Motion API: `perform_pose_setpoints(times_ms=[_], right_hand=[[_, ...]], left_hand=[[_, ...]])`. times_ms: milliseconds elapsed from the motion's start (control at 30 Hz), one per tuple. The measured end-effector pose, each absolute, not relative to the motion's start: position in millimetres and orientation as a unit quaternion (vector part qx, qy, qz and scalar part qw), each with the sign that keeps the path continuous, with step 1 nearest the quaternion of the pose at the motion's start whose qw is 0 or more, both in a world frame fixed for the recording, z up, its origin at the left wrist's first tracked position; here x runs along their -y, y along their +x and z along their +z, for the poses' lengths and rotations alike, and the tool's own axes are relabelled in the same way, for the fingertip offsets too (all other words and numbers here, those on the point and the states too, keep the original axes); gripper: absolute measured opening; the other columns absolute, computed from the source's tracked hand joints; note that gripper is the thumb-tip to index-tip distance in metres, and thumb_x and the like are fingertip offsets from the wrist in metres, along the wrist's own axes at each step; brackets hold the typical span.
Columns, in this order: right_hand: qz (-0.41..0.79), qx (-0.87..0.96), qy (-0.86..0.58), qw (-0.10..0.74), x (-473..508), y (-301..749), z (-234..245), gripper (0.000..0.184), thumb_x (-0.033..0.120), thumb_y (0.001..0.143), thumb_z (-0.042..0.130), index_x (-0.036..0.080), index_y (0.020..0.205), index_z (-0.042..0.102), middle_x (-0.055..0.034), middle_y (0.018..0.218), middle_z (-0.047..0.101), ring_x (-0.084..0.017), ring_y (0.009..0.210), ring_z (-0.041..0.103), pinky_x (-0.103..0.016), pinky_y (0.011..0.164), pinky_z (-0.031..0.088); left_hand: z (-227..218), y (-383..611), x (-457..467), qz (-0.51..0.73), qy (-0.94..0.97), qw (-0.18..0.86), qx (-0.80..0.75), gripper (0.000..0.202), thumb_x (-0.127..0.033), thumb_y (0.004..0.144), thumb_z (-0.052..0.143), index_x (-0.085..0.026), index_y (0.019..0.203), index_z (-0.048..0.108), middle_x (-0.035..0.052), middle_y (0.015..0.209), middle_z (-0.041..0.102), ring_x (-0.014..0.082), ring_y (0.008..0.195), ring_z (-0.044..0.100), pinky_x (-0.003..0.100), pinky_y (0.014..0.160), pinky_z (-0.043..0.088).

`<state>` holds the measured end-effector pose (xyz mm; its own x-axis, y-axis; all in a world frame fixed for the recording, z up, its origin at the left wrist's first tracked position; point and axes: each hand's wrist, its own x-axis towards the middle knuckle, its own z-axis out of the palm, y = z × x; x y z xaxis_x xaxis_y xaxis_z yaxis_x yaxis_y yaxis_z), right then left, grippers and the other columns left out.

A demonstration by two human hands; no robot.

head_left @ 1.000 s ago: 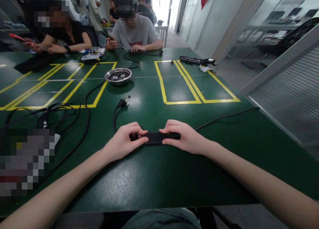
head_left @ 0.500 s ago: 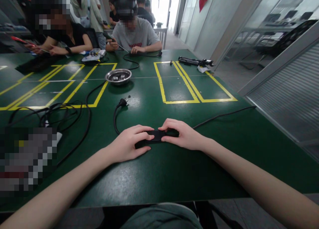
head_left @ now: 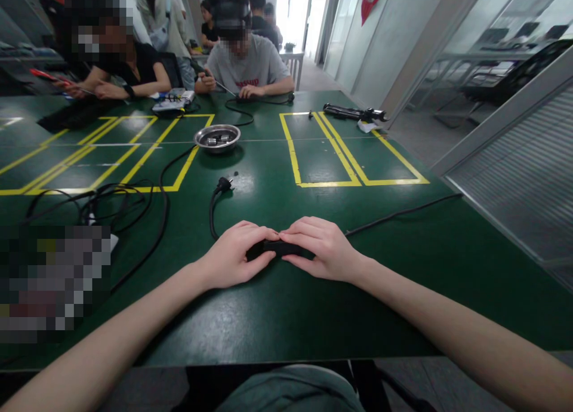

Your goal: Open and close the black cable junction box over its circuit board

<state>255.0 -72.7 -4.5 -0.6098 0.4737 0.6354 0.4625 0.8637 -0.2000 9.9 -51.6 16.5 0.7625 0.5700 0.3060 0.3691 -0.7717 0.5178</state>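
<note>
A slim black power adapter (head_left: 289, 248) lies at the near middle of the green table (head_left: 250, 328), mostly covered by my hands. My left hand (head_left: 237, 252) grips its left end, thumb on the near side and fingers over the far side. Around its right part, my right hand (head_left: 324, 248) is closed, fingertips almost touching those of the left. A cord with a black plug (head_left: 224, 185) leads away from behind my left hand. Past my right hand, another black cord (head_left: 403, 211) runs to the table's right edge.
A steel bowl (head_left: 200, 138) with small metal parts stands further back. Coiled black cables (head_left: 120, 200) lie at left, beside a blurred-out object (head_left: 58, 280). Yellow tape (head_left: 329, 184) marks the table. Two people sit opposite, and a folded black tripod-like item (head_left: 349, 111) lies at back right.
My right hand has slid left along the adapter and laid its fingers over it. My left fingers have shifted to the adapter's far edge, the thumb now against its near side.
</note>
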Motion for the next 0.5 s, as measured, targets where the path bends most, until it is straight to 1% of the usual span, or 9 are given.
perform_pose_setpoints(times_ms=[67, 200, 333, 400, 500], right_hand=[[0.004, 0.899, -0.268, 0.348, 73.7, 255.1, -3.0, 0.023, 0.031, 0.099, 0.061, 0.014, 0.112, 0.069, -0.0119, 0.099, 0.076, -0.023, 0.086, 0.069, -0.037, 0.075, 0.055], [0.008, 0.902, -0.273, 0.333, 73.3, 256.2, -0.6, 0.024, 0.032, 0.101, 0.060, 0.015, 0.113, 0.070, -0.0113, 0.097, 0.076, -0.023, 0.086, 0.070, -0.038, 0.076, 0.055], [0.025, 0.908, -0.278, 0.312, 69.7, 259.7, 0.2, 0.025, 0.034, 0.100, 0.061, 0.017, 0.116, 0.069, -0.0116, 0.106, 0.076, -0.023, 0.094, 0.071, -0.037, 0.080, 0.057], [0.032, 0.910, -0.276, 0.308, 68.2, 262.1, 0.2, 0.024, 0.033, 0.099, 0.062, 0.018, 0.117, 0.068, -0.0115, 0.110, 0.075, -0.023, 0.097, 0.071, -0.037, 0.082, 0.058], [0.033, 0.908, -0.269, 0.319, 67.6, 264.0, 0.1, 0.017, 0.027, 0.098, 0.061, 0.018, 0.111, 0.069, -0.0104, 0.104, 0.075, -0.022, 0.093, 0.071, -0.035, 0.080, 0.059]], left_hand=[[14.4, 11.4, 52.3, 0.223, 0.919, 0.196, -0.258, 0.026, -0.029, 0.092, 0.066, -0.020, 0.115, 0.065, 0.0072, 0.107, 0.077, 0.0227, 0.092, 0.072, 0.040, 0.092, 0.051], [10.3, 13.1, 53.5, 0.236, 0.921, 0.165, -0.264, 0.016, -0.028, 0.094, 0.065, -0.019, 0.108, 0.066, 0.0073, 0.103, 0.077, 0.0227, 0.091, 0.072, 0.042, 0.095, 0.051], [8.9, 12.6, 53.5, 0.256, 0.917, 0.156, -0.264, 0.019, -0.029, 0.094, 0.065, -0.019, 0.110, 0.067, 0.0078, 0.104, 0.078, 0.0227, 0.090, 0.073, 0.043, 0.095, 0.052], [7.8, 12.3, 53.0, 0.257, 0.915, 0.156, -0.267, 0.021, -0.030, 0.094, 0.065, -0.019, 0.113, 0.068, 0.0081, 0.105, 0.078, 0.0229, 0.090, 0.073, 0.044, 0.095, 0.052], [6.4, 12.4, 52.9, 0.255, 0.915, 0.160, -0.270, 0.023, -0.032, 0.094, 0.066, -0.020, 0.113, 0.068, 0.0089, 0.109, 0.078, 0.0234, 0.094, 0.074, 0.043, 0.095, 0.053]])
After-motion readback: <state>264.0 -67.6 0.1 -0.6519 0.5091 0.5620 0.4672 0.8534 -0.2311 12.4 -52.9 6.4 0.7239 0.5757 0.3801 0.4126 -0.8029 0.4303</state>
